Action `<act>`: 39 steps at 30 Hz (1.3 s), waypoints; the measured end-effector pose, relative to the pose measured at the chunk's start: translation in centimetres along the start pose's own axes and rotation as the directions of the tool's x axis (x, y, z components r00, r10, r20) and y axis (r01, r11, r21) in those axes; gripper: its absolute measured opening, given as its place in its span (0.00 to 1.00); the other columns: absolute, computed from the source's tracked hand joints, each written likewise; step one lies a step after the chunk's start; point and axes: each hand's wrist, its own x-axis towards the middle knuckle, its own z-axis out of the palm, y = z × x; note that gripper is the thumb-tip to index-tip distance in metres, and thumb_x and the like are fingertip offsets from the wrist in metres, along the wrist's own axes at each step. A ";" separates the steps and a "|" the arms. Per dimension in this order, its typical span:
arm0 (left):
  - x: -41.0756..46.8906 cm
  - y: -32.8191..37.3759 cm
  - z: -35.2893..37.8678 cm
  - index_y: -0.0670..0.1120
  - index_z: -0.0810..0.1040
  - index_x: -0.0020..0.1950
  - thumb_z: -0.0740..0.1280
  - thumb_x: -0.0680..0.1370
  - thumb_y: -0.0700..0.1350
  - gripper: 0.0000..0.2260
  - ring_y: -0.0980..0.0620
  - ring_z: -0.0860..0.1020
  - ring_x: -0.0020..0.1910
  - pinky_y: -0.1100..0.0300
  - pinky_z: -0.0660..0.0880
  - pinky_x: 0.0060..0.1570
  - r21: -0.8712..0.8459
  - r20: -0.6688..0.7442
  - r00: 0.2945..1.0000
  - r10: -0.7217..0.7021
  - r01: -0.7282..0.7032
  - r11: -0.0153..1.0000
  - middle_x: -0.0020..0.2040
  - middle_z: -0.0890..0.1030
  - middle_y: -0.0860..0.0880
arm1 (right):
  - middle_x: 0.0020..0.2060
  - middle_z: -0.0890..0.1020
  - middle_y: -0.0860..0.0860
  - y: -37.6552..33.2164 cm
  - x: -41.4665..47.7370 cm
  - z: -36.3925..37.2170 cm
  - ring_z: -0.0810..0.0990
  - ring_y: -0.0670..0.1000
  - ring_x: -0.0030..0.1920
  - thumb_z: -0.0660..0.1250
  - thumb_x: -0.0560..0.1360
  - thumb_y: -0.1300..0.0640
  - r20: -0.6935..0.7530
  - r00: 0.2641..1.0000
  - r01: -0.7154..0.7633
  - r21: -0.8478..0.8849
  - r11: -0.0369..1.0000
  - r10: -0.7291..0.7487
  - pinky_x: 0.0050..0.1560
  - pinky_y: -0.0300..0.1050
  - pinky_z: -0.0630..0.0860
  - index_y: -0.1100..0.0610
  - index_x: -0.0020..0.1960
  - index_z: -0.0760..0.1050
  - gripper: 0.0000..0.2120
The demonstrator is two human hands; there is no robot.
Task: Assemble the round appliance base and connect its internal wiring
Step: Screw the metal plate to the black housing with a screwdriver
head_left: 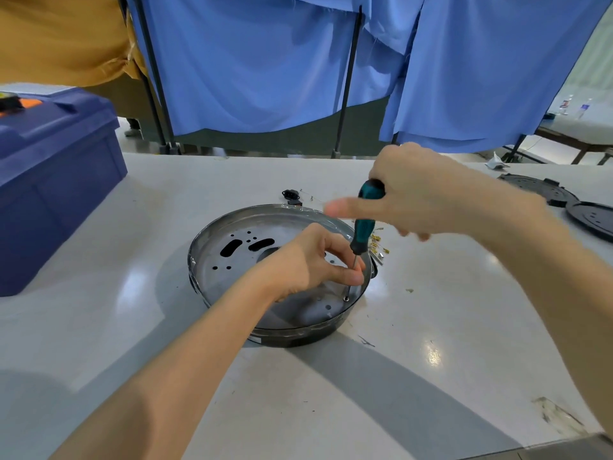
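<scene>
The round appliance base (229, 260), a shallow dark metal pan with slots and holes in its floor, sits mid-table. A screwdriver (363, 234) with a teal and black handle stands nearly upright over the pan's right side, its tip on a small screw (346, 298) in the floor. My right hand (411, 197) grips the top of the handle, thumb stretched left. My left hand (308, 263) reaches into the pan and pinches the thin metal shaft between thumb and fingers. Small yellow wire connectors (376, 242) lie just beyond the pan's right rim.
A blue plastic toolbox (49, 180) stands at the left. Two black round plates (564, 207) lie at the far right. A small black part (291, 195) lies behind the pan. Blue curtains on black stands hang past the table's far edge.
</scene>
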 end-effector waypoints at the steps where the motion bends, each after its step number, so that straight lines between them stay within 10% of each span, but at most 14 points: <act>1: 0.0 0.0 0.0 0.44 0.82 0.37 0.75 0.71 0.37 0.06 0.65 0.78 0.43 0.79 0.69 0.47 -0.001 0.003 1.000 -0.003 0.003 1.000 0.43 0.83 0.53 | 0.24 0.79 0.50 0.3 0.0 -0.6 0.78 0.48 0.20 0.62 0.61 0.24 0.070 0.996 0.038 0.134 0.990 -0.047 0.22 0.43 0.75 0.55 0.43 0.76 0.33; 6: -0.2 0.1 -0.1 0.45 0.83 0.37 0.77 0.69 0.38 0.05 0.58 0.80 0.46 0.77 0.70 0.47 -0.002 -0.013 1.000 0.021 -0.021 1.000 0.42 0.84 0.51 | 0.19 0.78 0.52 0.5 -0.1 0.1 0.77 0.47 0.18 0.72 0.73 0.49 0.025 0.997 0.069 0.283 0.957 -0.079 0.21 0.35 0.73 0.62 0.34 0.74 0.19; 11: 0.1 0.0 -0.1 0.51 0.82 0.33 0.76 0.71 0.39 0.09 0.55 0.80 0.51 0.73 0.71 0.52 0.009 -0.023 1.000 0.019 -0.019 1.000 0.47 0.85 0.48 | 0.21 0.67 0.51 -0.3 0.1 0.9 0.67 0.51 0.22 0.51 0.70 0.25 -0.173 0.985 -0.054 -0.193 0.980 0.020 0.25 0.42 0.59 0.58 0.28 0.60 0.35; 14: 0.1 0.0 0.0 0.49 0.82 0.34 0.76 0.71 0.38 0.08 0.54 0.80 0.51 0.76 0.71 0.51 0.012 -0.019 1.000 0.019 -0.019 1.000 0.47 0.85 0.46 | 0.24 0.80 0.51 0.5 0.1 -0.8 0.78 0.48 0.20 0.64 0.66 0.28 0.102 0.993 0.038 0.122 0.992 -0.050 0.22 0.43 0.75 0.56 0.41 0.76 0.29; 17: 0.0 -0.2 -0.1 0.49 0.82 0.35 0.76 0.70 0.38 0.08 0.52 0.81 0.51 0.65 0.73 0.58 -0.006 -0.022 1.000 0.020 -0.021 1.000 0.47 0.84 0.46 | 0.24 0.81 0.52 0.9 -0.1 -0.5 0.80 0.48 0.21 0.74 0.72 0.49 0.076 0.988 0.103 0.310 0.945 -0.133 0.25 0.37 0.77 0.60 0.41 0.78 0.14; 23: 0.1 -0.2 -0.1 0.49 0.83 0.34 0.76 0.70 0.39 0.08 0.54 0.81 0.49 0.66 0.75 0.54 0.013 -0.011 0.999 0.036 -0.036 0.999 0.47 0.84 0.47 | 0.20 0.71 0.51 -0.3 0.0 1.2 0.70 0.49 0.21 0.44 0.63 0.21 -0.161 0.987 -0.045 -0.212 0.976 0.011 0.25 0.41 0.65 0.57 0.28 0.65 0.39; 27: 0.1 -0.2 -0.2 0.48 0.83 0.36 0.76 0.71 0.38 0.06 0.54 0.80 0.49 0.69 0.74 0.52 0.025 -0.003 0.999 0.045 -0.045 0.999 0.46 0.84 0.48 | 0.30 0.82 0.52 1.2 0.1 -1.0 0.80 0.48 0.22 0.67 0.65 0.29 0.156 0.984 0.049 0.208 0.977 -0.082 0.25 0.39 0.78 0.50 0.52 0.74 0.28; 30: 0.0 -0.4 -0.3 0.44 0.84 0.38 0.76 0.70 0.37 0.04 0.52 0.81 0.50 0.63 0.75 0.55 0.015 -0.005 0.999 0.044 -0.044 0.999 0.45 0.84 0.49 | 0.25 0.82 0.50 1.2 -0.3 -0.4 0.81 0.48 0.22 0.72 0.73 0.48 0.063 0.990 0.104 0.295 0.950 -0.128 0.27 0.36 0.77 0.57 0.41 0.77 0.12; 36: 0.1 -0.2 -0.1 0.44 0.84 0.37 0.76 0.70 0.37 0.04 0.58 0.81 0.46 0.70 0.75 0.50 0.014 0.001 1.000 0.028 -0.028 1.000 0.45 0.84 0.48 | 0.22 0.68 0.50 -0.2 -0.8 1.3 0.67 0.48 0.22 0.44 0.62 0.21 -0.191 0.981 -0.078 -0.257 0.963 0.028 0.25 0.40 0.60 0.57 0.27 0.65 0.38; 39: 0.2 -0.2 0.0 0.45 0.83 0.37 0.76 0.71 0.38 0.05 0.56 0.81 0.48 0.68 0.76 0.51 0.026 0.007 1.000 0.014 -0.014 1.000 0.46 0.84 0.49 | 0.23 0.78 0.50 0.8 -0.8 -0.8 0.77 0.50 0.20 0.59 0.61 0.23 0.098 0.994 -0.056 0.051 0.997 0.051 0.21 0.40 0.72 0.56 0.39 0.75 0.35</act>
